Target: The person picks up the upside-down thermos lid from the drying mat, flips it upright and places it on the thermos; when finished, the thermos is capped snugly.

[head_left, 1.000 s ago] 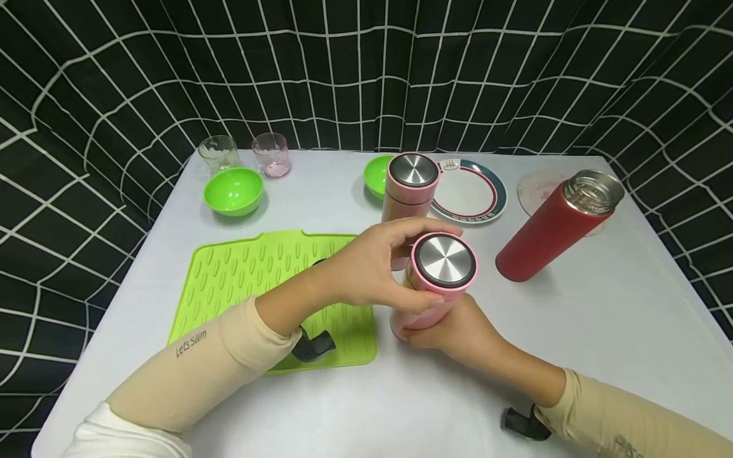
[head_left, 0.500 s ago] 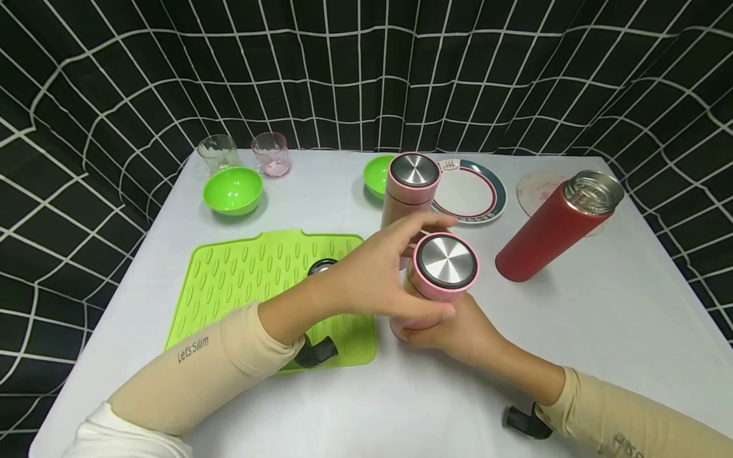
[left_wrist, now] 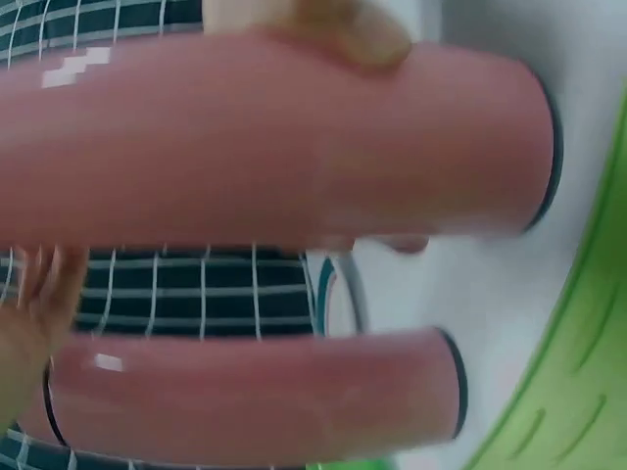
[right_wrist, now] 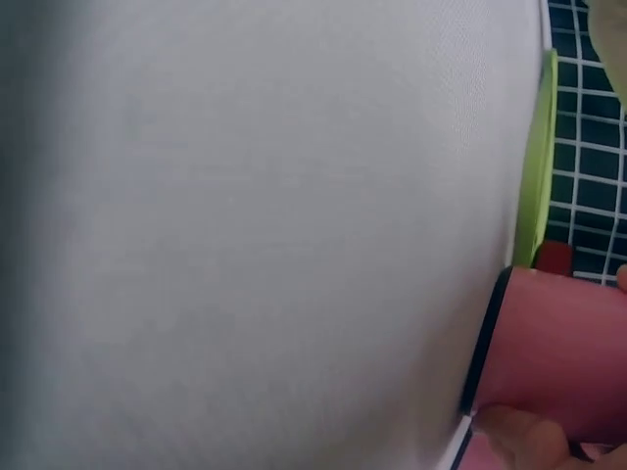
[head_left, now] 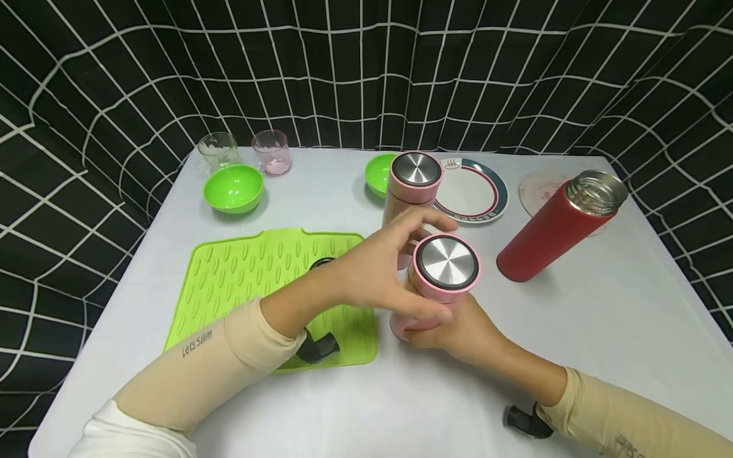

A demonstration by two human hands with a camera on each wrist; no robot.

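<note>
A pink thermos bottle (head_left: pixel 417 324) with a brushed-steel lid top (head_left: pixel 446 261) stands upright on the table. My right hand (head_left: pixel 460 331) holds it low, fingers wrapped round the body; in the right wrist view, fingertips (right_wrist: pixel 529 441) lie by its dark base ring. My left hand (head_left: pixel 386 273) arches loosely about the upper part, index finger bent behind the lid with a gap, thumb stretched across the front. A second pink thermos (head_left: pixel 413 184), lid on, stands just behind. The left wrist view shows both bottles sideways, the held one (left_wrist: pixel 294 147) nearer.
A lidless red thermos (head_left: pixel 552 232) is on the right. Behind are a rimmed plate (head_left: pixel 466 191), a patterned plate (head_left: pixel 532 194), green bowls (head_left: pixel 233 191) and two glasses (head_left: pixel 273 152). A green mat (head_left: pixel 229 273) lies left, a black-rimmed round piece (head_left: pixel 322 261) on it, partly behind my forearm.
My left hand has loosened from the lid: its fingers have lifted slightly back and its thumb has slid further right across the front. My right hand and the bottle stay in place.
</note>
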